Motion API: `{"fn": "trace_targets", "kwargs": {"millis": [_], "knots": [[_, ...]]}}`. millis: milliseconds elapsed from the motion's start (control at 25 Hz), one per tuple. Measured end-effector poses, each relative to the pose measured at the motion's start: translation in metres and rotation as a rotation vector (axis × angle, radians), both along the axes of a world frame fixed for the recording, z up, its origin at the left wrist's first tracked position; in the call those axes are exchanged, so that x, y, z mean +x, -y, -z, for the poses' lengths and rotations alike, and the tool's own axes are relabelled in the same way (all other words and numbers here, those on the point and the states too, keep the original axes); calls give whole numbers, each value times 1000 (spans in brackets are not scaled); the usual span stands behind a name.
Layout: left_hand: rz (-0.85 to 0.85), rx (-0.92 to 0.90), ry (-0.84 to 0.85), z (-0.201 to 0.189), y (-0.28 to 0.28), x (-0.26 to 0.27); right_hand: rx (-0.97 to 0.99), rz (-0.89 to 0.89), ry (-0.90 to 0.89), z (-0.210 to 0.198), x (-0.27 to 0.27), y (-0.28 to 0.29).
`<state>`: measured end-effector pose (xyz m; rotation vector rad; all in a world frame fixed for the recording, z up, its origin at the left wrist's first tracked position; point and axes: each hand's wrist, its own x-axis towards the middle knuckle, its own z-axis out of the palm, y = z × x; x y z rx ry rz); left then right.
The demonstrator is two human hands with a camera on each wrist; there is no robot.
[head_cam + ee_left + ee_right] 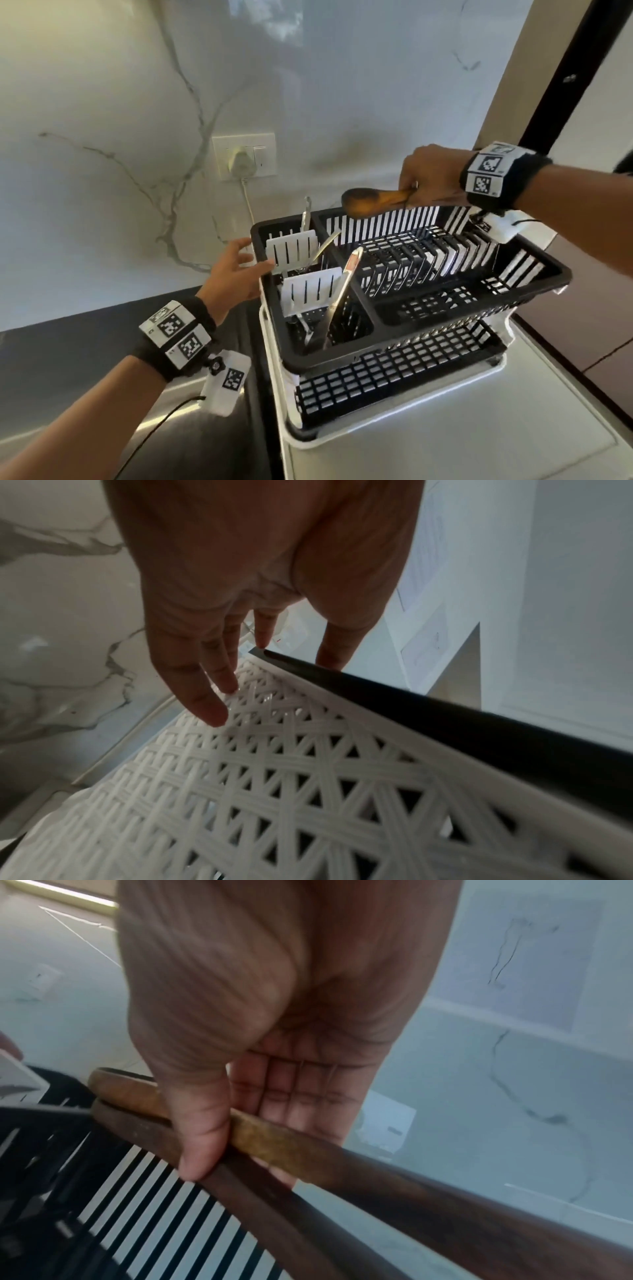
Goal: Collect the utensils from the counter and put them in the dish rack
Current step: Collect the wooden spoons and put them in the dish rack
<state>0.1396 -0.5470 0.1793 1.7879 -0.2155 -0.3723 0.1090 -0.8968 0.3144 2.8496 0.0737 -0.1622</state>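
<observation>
Wooden spoons [373, 201] sit clamped in our right hand [432, 175] above the dish rack [428, 305]; left hand [236, 270] spread, empty. Next, we judge: lower them into the cutlery compartment [329, 329].

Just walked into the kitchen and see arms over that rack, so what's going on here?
A person is loading utensils into a black dish rack. Their right hand grips wooden utensils, two by the right wrist view, held level above the rack's back edge and not yet set in. Their left hand is open, fingers resting at the rack's left side. Two white slotted spatulas and some metal utensils already stand in the cutlery compartment.
</observation>
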Motion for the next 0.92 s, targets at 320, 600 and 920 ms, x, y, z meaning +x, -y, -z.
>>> {"fn": "trace_targets", "kwargs": {"millis": [320, 600, 920], "knots": [[-72, -75, -40, 7, 5, 1, 22, -150, -228, 69, 58, -3], [-81, -26, -27, 3, 7, -3, -89, -232, -369, 97, 71, -1], [-104, -5, -38, -4, 9, -7, 86, -117, -338, 80, 74, -3]]}}
